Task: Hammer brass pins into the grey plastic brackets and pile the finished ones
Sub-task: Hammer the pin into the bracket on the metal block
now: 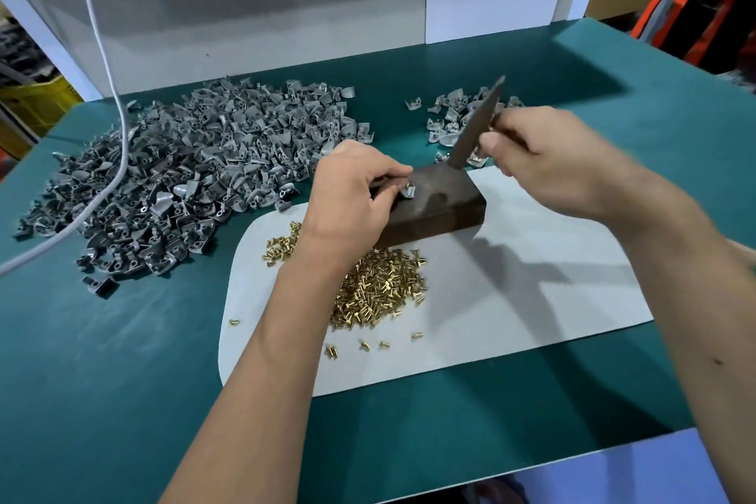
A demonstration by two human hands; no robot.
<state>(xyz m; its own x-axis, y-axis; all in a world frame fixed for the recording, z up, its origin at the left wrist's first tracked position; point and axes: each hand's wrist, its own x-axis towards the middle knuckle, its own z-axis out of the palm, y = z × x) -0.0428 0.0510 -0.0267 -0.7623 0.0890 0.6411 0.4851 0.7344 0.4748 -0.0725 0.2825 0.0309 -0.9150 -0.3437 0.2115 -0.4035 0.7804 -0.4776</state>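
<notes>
My left hand [356, 192] pinches a grey plastic bracket [408, 190] against the top of a dark metal block [444, 205]. My right hand [544, 160] grips the handle of a hammer [474, 125], whose dark flat head is tilted above the block's far edge, a little off the bracket. A heap of brass pins [378, 288] lies on the white mat [511, 299] in front of the block, partly hidden by my left forearm. A big pile of grey brackets [184, 180] covers the table at the left. A smaller pile of brackets [454, 117] sits behind the hammer.
A green table top [122, 360] carries everything. A white cable [114, 106] hangs down across the big pile and runs off to the left. A grey back wall [245, 12] closes off the far edge. Loose pins [364, 346] lie scattered near the mat's front.
</notes>
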